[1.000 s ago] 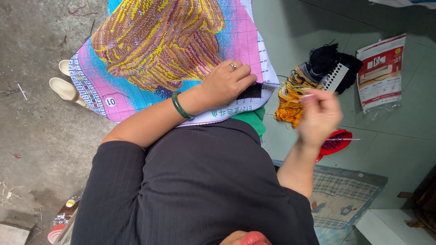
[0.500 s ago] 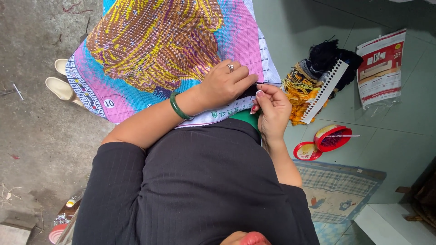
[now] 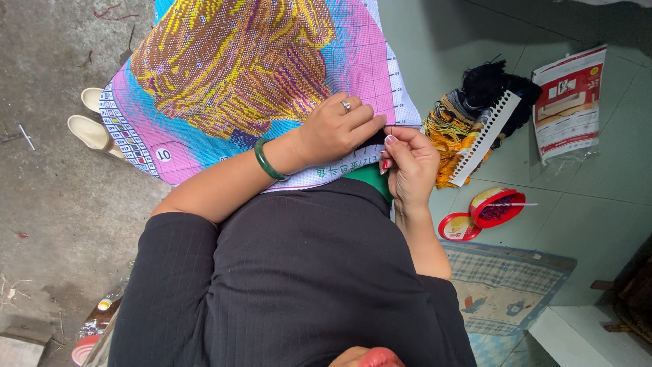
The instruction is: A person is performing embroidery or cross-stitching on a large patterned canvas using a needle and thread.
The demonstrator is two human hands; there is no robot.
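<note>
Hands (image 3: pixel 339 129) (image 3: pixel 407 163) | fingertips meeting | pinching cross-stitch canvas (image 3: pixel 258 68) edge

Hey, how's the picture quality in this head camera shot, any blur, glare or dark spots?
Head view: soft, even daylight, no hard shadows; the cross-stitch canvas and both hands, left hand and right hand, are sharp; mild sheen on the green floor; the far right corner falls dark; the picture appears turned upside down.

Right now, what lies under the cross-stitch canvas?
Under the cross-stitch canvas, two pale shoes poke out at its edge on the concrete floor, and green cloth shows below the right hand. Anything else beneath is covered.
</note>
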